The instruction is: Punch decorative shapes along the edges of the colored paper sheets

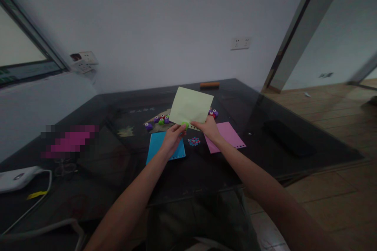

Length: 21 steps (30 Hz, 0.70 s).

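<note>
My left hand [173,137] is closed around a small bright green hole punch [185,124], which sits at the lower edge of a pale yellow sheet of paper [191,104]. Gripping that same edge from the right is my right hand [207,126], thumb on top; dark holes show along the edge between the hands. The sheet is tilted up above the table. Below it lies a small pile of blue and red paper bits [194,141]. A blue sheet [157,145] with holes along its near edge lies under my left wrist, and a pink holed sheet [225,137] by my right forearm.
Several purple, red and green punches [161,120] stand behind my left hand, more [213,113] behind my right. The dark table [203,176] also bears a brown roll [209,85], a black case [287,137] and a white power strip [19,178] with a cord.
</note>
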Each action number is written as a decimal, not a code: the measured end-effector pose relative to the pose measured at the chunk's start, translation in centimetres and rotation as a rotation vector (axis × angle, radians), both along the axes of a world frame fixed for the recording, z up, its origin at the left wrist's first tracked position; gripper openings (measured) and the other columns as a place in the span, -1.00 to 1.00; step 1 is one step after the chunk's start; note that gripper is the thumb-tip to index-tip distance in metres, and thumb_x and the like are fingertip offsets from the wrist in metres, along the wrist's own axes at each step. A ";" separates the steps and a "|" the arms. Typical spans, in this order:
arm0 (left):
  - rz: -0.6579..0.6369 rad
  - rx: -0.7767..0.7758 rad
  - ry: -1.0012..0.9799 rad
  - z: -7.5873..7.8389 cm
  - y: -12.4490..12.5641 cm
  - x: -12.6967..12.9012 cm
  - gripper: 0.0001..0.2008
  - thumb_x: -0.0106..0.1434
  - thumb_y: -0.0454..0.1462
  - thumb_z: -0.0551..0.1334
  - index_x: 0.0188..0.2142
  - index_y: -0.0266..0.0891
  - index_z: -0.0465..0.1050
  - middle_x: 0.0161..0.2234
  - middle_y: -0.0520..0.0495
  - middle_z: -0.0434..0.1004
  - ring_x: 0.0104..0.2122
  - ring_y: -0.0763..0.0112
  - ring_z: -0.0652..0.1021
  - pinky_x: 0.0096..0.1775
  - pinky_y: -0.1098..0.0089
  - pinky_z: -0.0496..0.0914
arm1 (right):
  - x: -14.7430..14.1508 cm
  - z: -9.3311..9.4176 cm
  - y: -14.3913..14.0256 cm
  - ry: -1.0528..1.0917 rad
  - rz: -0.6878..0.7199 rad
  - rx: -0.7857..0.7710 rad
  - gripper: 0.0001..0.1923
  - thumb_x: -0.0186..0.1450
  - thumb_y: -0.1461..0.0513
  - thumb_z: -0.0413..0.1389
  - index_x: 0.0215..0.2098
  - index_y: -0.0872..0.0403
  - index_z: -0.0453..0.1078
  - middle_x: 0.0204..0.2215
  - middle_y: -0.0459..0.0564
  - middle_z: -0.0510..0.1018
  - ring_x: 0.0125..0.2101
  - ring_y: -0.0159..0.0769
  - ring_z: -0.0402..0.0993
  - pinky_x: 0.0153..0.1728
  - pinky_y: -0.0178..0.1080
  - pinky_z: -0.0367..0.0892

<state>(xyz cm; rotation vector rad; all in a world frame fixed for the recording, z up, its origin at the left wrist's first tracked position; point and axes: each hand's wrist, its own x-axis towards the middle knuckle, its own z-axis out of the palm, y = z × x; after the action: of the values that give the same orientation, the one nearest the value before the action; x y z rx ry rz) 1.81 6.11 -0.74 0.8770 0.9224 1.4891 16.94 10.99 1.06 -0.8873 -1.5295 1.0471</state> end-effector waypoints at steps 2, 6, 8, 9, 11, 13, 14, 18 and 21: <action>0.002 -0.004 -0.003 0.0 0.0 0.0 -0.75 -0.11 -0.22 0.44 -0.50 -0.33 0.47 -0.53 0.06 0.39 -0.48 0.56 0.39 -0.38 0.47 0.29 | 0.0 0.1 -0.1 -0.010 -0.007 -0.005 -0.63 -0.02 0.23 0.27 -0.24 0.21 0.49 -0.19 0.18 0.58 -0.18 -0.12 0.53 -0.09 -0.11 0.40; 0.002 -0.006 -0.008 -0.1 0.2 -0.1 -0.76 -0.11 -0.23 0.44 -0.50 -0.33 0.48 -0.52 0.04 0.40 -0.49 0.55 0.39 -0.38 0.47 0.29 | 0.0 0.0 -0.1 0.009 -0.003 -0.007 -0.61 -0.03 0.21 0.27 -0.23 0.22 0.48 -0.19 0.20 0.57 -0.18 -0.12 0.53 -0.08 -0.09 0.40; -0.004 0.000 0.000 -0.2 0.3 -0.2 -0.76 -0.10 -0.22 0.43 -0.50 -0.33 0.49 -0.52 0.02 0.41 -0.49 0.55 0.39 -0.39 0.47 0.29 | -0.1 0.0 -0.1 0.018 -0.002 -0.016 -0.60 -0.03 0.22 0.27 -0.22 0.22 0.48 -0.18 0.19 0.57 -0.19 -0.12 0.53 -0.09 -0.09 0.40; -0.008 0.003 0.004 -0.2 0.3 -0.2 -0.77 -0.10 -0.22 0.43 -0.50 -0.33 0.49 -0.52 0.02 0.41 -0.49 0.55 0.39 -0.39 0.47 0.29 | -0.1 0.0 -0.1 0.021 -0.002 -0.019 -0.60 -0.04 0.22 0.27 -0.23 0.22 0.48 -0.18 0.18 0.57 -0.19 -0.12 0.53 -0.09 -0.09 0.40; -0.012 0.005 0.008 -0.3 0.3 -0.3 -0.77 -0.09 -0.22 0.43 -0.49 -0.33 0.49 -0.52 0.02 0.41 -0.49 0.55 0.39 -0.39 0.47 0.29 | -0.1 0.0 -0.2 0.025 0.002 -0.016 -0.61 -0.03 0.22 0.27 -0.23 0.21 0.48 -0.18 0.17 0.57 -0.19 -0.12 0.53 -0.09 -0.09 0.40; -0.013 0.005 0.005 -0.3 0.3 -0.3 -0.76 -0.09 -0.22 0.43 -0.49 -0.34 0.50 -0.53 0.02 0.41 -0.49 0.55 0.39 -0.40 0.48 0.29 | -0.1 0.1 -0.3 0.025 0.008 -0.011 -0.62 -0.02 0.22 0.26 -0.23 0.22 0.49 -0.17 0.18 0.57 -0.18 -0.12 0.53 -0.09 -0.08 0.40; -0.013 0.005 0.004 -0.2 0.3 -0.3 -0.76 -0.09 -0.22 0.43 -0.49 -0.34 0.50 -0.53 0.02 0.40 -0.49 0.56 0.39 -0.40 0.49 0.29 | -0.1 0.1 -0.3 0.023 0.006 -0.011 -0.63 -0.02 0.23 0.26 -0.23 0.22 0.49 -0.17 0.18 0.57 -0.18 -0.12 0.53 -0.09 -0.09 0.40; -0.003 -0.005 0.002 0.0 0.1 -0.3 -0.76 -0.10 -0.22 0.43 -0.49 -0.34 0.50 -0.53 0.01 0.42 -0.49 0.55 0.39 -0.40 0.48 0.30 | -0.1 0.1 -0.3 0.009 -0.001 -0.019 -0.63 -0.02 0.23 0.26 -0.23 0.21 0.48 -0.17 0.17 0.57 -0.19 -0.14 0.53 -0.09 -0.09 0.40; -0.004 -0.006 0.000 0.1 0.1 -0.3 -0.77 -0.10 -0.23 0.43 -0.49 -0.34 0.50 -0.52 0.01 0.42 -0.49 0.56 0.39 -0.40 0.49 0.30 | -0.2 0.0 -0.2 0.015 0.004 -0.010 -0.63 -0.02 0.22 0.27 -0.24 0.22 0.48 -0.17 0.18 0.57 -0.19 -0.14 0.53 -0.09 -0.10 0.41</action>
<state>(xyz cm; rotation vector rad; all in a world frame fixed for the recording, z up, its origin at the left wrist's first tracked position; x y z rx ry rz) 1.55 6.22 -0.65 0.8740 0.9241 1.4821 16.76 10.80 1.05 -0.8823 -1.5152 1.0628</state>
